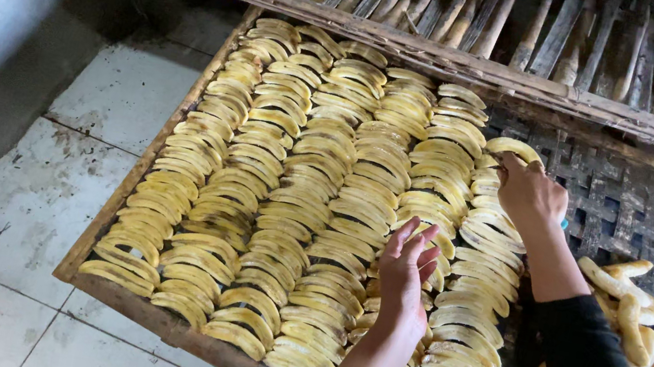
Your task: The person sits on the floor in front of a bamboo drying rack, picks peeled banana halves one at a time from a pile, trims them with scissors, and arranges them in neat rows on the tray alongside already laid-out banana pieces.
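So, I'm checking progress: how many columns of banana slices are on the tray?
6 columns of yellow banana slices run side by side across the woven bamboo tray; the right hand touches the sixth.

Head view, single camera, worn on the person's head. Looks steeply down and forward over both forearms, from close above. Frame centre: woven drying tray point(610, 202) with rows of banana slices point(289, 195). Left hand point(406, 269) and right hand point(530, 192) enter from the bottom edge. Left side takes in the tiled floor point(28, 202); top edge, a slatted wooden rack point(430, 5). No second view, so no shared part.
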Motion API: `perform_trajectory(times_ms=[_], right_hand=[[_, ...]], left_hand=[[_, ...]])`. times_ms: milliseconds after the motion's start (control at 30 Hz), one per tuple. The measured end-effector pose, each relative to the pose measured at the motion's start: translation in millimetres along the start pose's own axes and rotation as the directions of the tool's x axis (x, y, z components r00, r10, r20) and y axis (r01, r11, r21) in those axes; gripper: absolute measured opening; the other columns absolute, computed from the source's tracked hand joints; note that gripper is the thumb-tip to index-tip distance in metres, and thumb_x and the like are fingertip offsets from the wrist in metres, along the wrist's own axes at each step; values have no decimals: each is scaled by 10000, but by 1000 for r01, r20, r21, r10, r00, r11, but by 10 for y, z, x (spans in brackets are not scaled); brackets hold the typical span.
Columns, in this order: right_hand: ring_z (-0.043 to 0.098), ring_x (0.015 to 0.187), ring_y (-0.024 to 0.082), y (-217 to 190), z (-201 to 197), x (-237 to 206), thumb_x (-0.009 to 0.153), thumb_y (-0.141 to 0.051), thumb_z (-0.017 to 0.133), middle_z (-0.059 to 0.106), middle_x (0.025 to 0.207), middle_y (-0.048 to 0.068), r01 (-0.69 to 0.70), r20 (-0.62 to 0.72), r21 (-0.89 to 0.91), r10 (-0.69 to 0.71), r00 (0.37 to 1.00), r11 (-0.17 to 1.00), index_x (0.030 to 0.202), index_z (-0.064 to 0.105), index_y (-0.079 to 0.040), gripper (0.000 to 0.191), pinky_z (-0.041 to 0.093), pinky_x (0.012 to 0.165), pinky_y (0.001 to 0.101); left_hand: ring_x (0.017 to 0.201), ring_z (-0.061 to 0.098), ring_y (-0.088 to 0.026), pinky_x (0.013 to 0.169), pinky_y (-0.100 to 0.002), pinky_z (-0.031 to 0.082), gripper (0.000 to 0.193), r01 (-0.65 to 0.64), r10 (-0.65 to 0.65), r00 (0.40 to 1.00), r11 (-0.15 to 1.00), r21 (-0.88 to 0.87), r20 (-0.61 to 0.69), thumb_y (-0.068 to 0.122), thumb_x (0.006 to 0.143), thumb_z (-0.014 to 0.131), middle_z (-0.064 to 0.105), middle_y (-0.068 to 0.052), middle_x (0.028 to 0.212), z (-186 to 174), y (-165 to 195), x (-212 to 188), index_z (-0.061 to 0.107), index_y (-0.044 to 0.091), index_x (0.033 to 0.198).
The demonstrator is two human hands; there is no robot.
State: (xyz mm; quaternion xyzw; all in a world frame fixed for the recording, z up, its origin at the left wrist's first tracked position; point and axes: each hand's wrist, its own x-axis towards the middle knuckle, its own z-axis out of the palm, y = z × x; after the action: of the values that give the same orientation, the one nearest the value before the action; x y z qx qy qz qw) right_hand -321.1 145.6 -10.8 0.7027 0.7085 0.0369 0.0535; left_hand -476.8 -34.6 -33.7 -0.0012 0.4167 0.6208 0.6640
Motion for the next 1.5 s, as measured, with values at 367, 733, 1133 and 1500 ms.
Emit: perform_trajectory(times_ms=[367,733,1133,1500], right_hand=[[675,970,452,746,139,165,1053,-390,536,723,1064,229,-217,-102,282,254,962,934,1307,605,-206,321,521,764,555],[722,890,344,2418,12,-860,925,-479,711,754,951,206,-106,-34,366,127,991,925,1213,735,-121,460,541,798,469],[722,990,372,2701,348,-1307,726,-574,830,752,1013,220,-210,190,135,183,965,968,1241,662,-86,729,557,869,482],[762,871,294,2398,187,-1041,881,-409,755,780,972,131,41,140,329,-92,986,943,1259,635,-211,443,575,788,447]], left_hand=[[932,630,-89,849,-247,481,399,13,-13,1000,1000,-17,-11,233,976,585,761,7,1190,-41,-92,55,617,192,1372],[828,657,-98,733,-237,523,338,146,-148,985,989,36,92,237,983,615,764,-34,1122,-145,-530,220,673,166,1307],[822,659,-78,724,-221,521,281,142,-149,980,988,65,130,215,987,620,753,-30,1092,-187,-635,190,698,150,1249],[796,674,-91,698,-227,537,262,167,-170,979,985,32,116,200,982,619,752,-45,1062,-173,-630,231,693,130,1224]])
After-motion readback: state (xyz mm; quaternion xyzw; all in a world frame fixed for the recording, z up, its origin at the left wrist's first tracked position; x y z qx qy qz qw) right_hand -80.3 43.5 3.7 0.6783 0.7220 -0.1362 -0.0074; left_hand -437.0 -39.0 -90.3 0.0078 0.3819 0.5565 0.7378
